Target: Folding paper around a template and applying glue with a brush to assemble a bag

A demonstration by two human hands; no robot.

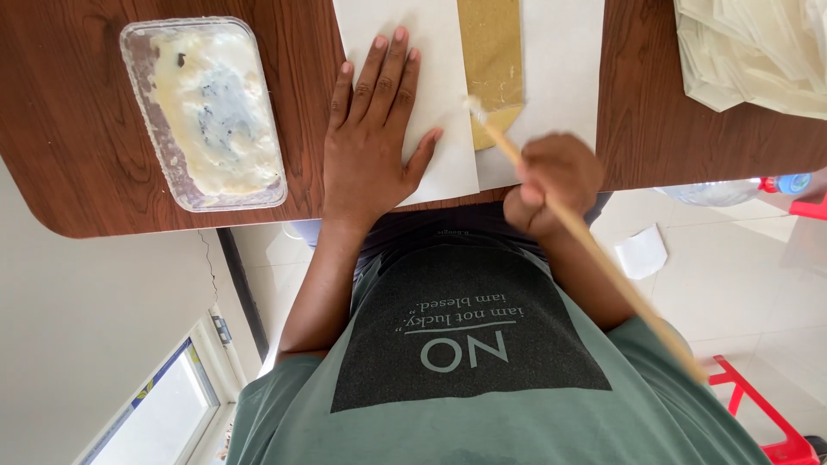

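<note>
Head view: right hand (551,185) grasps a stick (586,241), seemingly brush-tipped, slanting toward brown paper (491,60); left hand (370,142) flat, released.

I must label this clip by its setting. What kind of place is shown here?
Probably a home or small workshop set up for paper gluing: a wooden table, a plastic tray of white paste, a stack of translucent sheets, and a tiled floor below.

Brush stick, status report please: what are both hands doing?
Left hand flat on white sheet. Right hand grips brush stick, tip on brown strip. Paste tray aside, nothing blocking.
</note>
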